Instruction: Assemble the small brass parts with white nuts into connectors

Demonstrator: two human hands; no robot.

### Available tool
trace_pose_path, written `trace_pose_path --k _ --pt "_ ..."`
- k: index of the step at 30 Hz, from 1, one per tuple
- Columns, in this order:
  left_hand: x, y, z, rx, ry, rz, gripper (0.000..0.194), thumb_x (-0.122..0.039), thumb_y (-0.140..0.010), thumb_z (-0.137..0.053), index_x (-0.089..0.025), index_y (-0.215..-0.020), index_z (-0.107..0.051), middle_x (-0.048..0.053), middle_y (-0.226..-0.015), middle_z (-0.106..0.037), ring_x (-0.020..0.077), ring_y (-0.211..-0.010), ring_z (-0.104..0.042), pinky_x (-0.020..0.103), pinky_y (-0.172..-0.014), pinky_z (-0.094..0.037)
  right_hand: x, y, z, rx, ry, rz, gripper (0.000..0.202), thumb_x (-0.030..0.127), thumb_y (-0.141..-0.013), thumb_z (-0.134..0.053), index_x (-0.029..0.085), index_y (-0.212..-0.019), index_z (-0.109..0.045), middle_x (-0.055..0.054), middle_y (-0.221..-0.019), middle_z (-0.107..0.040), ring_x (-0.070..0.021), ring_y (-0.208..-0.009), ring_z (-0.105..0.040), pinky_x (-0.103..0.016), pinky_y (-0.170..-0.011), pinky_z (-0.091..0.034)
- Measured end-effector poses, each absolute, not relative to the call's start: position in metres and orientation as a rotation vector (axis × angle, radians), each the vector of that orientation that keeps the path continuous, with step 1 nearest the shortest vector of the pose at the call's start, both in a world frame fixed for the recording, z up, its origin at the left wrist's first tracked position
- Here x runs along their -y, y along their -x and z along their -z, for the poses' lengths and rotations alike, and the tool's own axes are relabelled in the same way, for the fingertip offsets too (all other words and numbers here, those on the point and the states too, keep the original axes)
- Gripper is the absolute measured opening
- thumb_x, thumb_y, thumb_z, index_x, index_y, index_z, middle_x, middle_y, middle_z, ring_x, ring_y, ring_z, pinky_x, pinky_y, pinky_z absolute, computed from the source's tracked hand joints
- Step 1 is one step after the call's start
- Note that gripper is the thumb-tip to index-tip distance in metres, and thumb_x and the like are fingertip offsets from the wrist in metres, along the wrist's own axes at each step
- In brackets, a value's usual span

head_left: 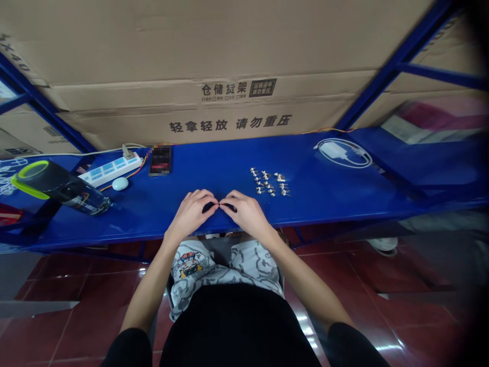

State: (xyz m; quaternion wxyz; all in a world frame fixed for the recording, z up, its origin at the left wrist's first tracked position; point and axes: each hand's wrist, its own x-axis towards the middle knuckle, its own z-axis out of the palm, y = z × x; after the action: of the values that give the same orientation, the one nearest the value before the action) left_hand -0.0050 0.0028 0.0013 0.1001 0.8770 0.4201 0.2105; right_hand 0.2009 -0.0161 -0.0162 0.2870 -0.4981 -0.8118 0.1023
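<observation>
Over the front part of the blue tabletop [214,163], my left hand [194,210] and my right hand [244,210] meet fingertip to fingertip. Each hand is closed in a pinch of thumb and forefinger. Whatever sits between the fingertips is tiny and dark, too small to name. To the right of my right hand lie several small white pieces with thin metal-looking pins [268,184], set out in rough rows on the table.
At the left are a dark bottle with a lime-green loop [72,191], a white power strip [112,169], a pale oval device [120,184] and a dark box [160,160]. A coiled white cable with charger [342,152] lies at the right. Large cardboard [229,51] stands behind, between blue posts [382,76].
</observation>
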Motion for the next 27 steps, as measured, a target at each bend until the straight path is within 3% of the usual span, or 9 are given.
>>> trace_pose_path --k 7,16,27 --pt "-0.0018 0.0054 -0.0025 -1.198 -2.596 -0.593 0.018 -0.036 -0.103 -0.054 -0.025 -0.103 -0.068 0.0 -0.113 -0.067 0.0212 -0.102 -0.06 0.04 -0.092 -0.043 0.0139 -0.2088 0.0115 2.186 1.244 -0.394 0.017 0.029 -0.098 -0.061 0.023 -0.103 -0.076 -0.005 -0.105 -0.07 -0.0177 -0.089 -0.07 -0.03 -0.083 -0.053" --pt "-0.0051 0.0057 0.0005 -1.191 -2.555 -0.621 0.019 -0.037 -0.105 -0.052 -0.024 -0.101 -0.065 0.001 -0.115 -0.067 0.021 -0.103 -0.06 0.039 -0.092 -0.042 0.015 -0.2072 0.0179 2.204 1.235 -0.298 0.022 0.034 -0.1 -0.058 0.026 -0.113 -0.074 -0.004 -0.109 -0.071 -0.0181 -0.092 -0.07 -0.028 -0.077 -0.051" --pt "-0.0049 0.0061 0.0001 -1.19 -2.533 -0.626 0.019 -0.038 -0.104 -0.052 -0.025 -0.105 -0.066 0.001 -0.117 -0.065 0.0212 -0.107 -0.059 0.041 -0.098 -0.041 0.0123 -0.2072 0.019 2.184 1.221 -0.32 0.018 0.031 -0.099 -0.059 0.024 -0.103 -0.075 -0.003 -0.104 -0.072 -0.017 -0.089 -0.069 -0.027 -0.078 -0.05"
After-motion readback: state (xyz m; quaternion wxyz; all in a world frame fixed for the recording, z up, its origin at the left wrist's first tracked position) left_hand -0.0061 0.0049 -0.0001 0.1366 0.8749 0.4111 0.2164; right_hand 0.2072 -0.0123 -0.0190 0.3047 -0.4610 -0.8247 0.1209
